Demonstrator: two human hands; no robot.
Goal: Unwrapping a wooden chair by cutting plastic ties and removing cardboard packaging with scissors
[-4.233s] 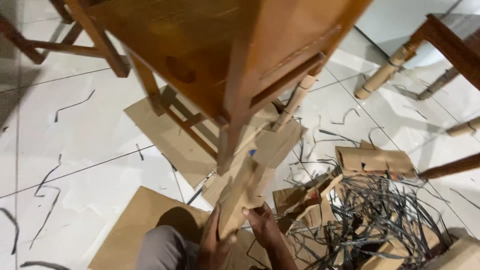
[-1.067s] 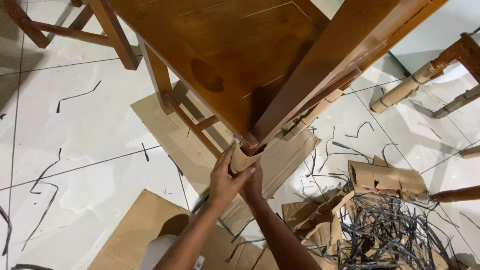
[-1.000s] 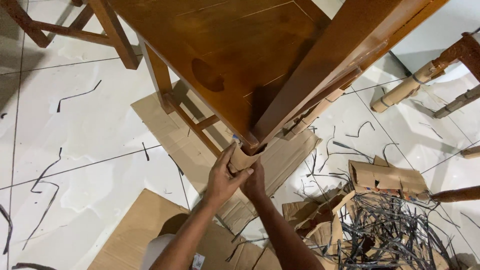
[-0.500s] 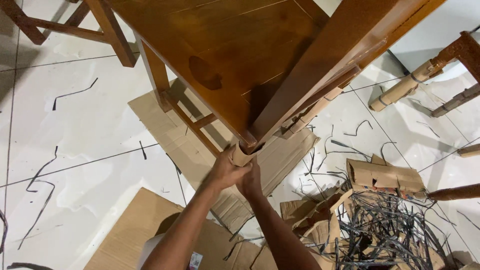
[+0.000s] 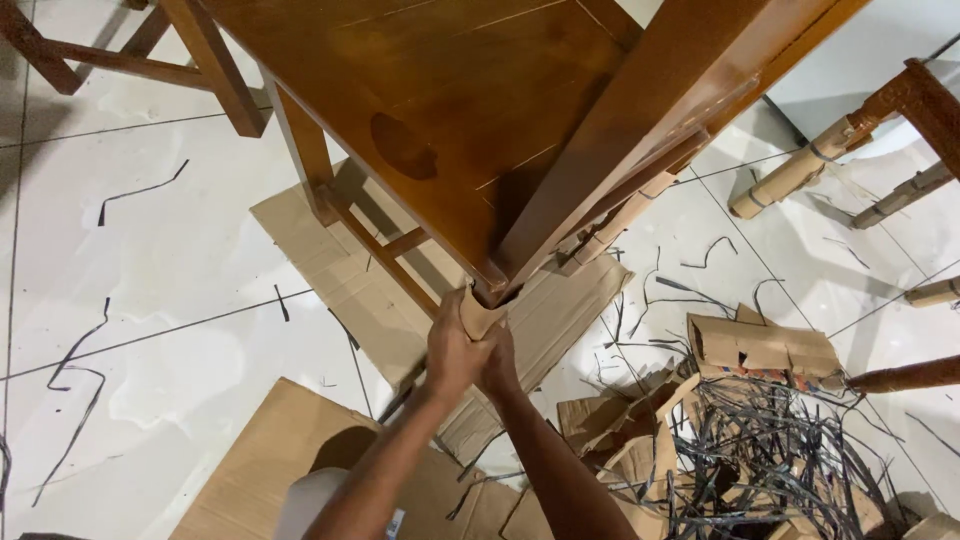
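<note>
Both hands had crept a little higher up the chair leg since half a second before, and the cardboard wrap had risen with them toward the seat. At the centre of the frame the left hand (image 5: pixel 452 350) was curled tight around the cardboard wrap (image 5: pixel 478 315), fingers closed on it just under the corner of the wooden chair (image 5: pixel 450 120). Right beside it, touching, the right hand (image 5: pixel 497 365) was also closed around the leg, though how firmly it gripped I could not tell. Flat cardboard sheets (image 5: pixel 340 270) lay on the white tiled floor (image 5: pixel 150 290) beneath. At lower right sat a heap of dark plastic strapping (image 5: pixel 790 450) mixed with torn cardboard. Another wrapped leg (image 5: pixel 790 175) showed at upper right.
</note>
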